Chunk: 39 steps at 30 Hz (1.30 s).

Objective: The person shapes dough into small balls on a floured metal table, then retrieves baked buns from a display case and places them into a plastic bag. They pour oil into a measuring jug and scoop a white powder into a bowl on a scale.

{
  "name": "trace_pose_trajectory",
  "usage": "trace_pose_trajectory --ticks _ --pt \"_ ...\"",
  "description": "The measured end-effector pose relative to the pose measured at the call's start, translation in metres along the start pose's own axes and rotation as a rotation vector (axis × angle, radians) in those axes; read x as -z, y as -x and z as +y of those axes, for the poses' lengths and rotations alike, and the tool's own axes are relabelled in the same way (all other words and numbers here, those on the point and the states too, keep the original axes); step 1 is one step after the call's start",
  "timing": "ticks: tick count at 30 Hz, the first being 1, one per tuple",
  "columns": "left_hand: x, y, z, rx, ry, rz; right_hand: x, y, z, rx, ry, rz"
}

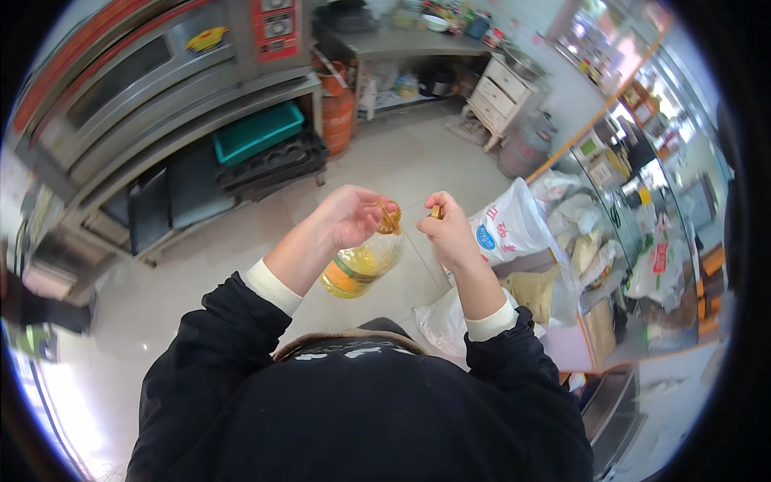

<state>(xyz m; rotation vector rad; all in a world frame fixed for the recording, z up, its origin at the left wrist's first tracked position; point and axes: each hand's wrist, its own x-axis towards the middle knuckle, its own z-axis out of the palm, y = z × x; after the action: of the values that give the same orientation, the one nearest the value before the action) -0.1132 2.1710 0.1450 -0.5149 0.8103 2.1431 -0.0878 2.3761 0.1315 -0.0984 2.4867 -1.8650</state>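
A clear plastic oil bottle (368,265) with yellow oil low inside and an orange and green label hangs tilted from my left hand (355,218). The fingers of that hand are around the handle at its amber neck (388,222). To the right, my right hand (446,226) is closed on a small golden-brown cap (436,211), apart from the bottle. The mouth of the bottle faces up, towards the camera.
A deck oven (150,78) stands at the upper left above a rack with a green tray (259,134). An orange gas cylinder (337,117) is beside it. White sacks (512,223) and a glass shelf unit with bags are at the right. A white drawer cabinet (500,93) stands further back.
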Motion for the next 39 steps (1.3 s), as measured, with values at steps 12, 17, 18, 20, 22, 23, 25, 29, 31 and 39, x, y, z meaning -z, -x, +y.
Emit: trace_pose_trajectory --ticks 12,17,18,20,22,23,25,29,31,39 --pt "-0.080 -0.222 0.162 0.097 -0.460 0.143 0.073 -0.238 0.075 0.183 0.670 -0.068" --pt "-0.137 -0.298 0.223 0.130 -0.580 0.194 0.104 -0.345 0.082 0.238 0.735 -0.211" --pt "-0.149 -0.313 0.233 0.109 -0.595 0.187 0.112 -0.364 0.084 0.258 0.696 -0.191" --pt "-0.165 -0.338 0.250 0.096 -0.606 0.175 0.125 -0.393 0.093 0.287 0.631 -0.169" --pt "-0.184 -0.364 0.270 0.103 -0.623 0.151 0.138 -0.417 0.104 0.381 0.628 -0.071" --pt "-0.191 -0.377 0.279 0.113 -0.629 0.144 0.143 -0.428 0.109 0.423 0.626 -0.014" --pt "-0.203 -0.402 0.293 0.136 -0.645 0.122 0.155 -0.448 0.118 0.450 0.612 0.037" --pt "-0.214 -0.454 0.309 0.140 -0.728 0.070 0.173 -0.488 0.131 0.162 0.469 0.021" --pt "-0.215 -0.480 0.321 0.178 -0.721 0.017 0.176 -0.507 0.139 0.124 0.638 -0.007" --pt "-0.176 -0.556 0.382 0.376 -0.636 -0.081 0.154 -0.566 0.161 0.088 0.751 0.117"
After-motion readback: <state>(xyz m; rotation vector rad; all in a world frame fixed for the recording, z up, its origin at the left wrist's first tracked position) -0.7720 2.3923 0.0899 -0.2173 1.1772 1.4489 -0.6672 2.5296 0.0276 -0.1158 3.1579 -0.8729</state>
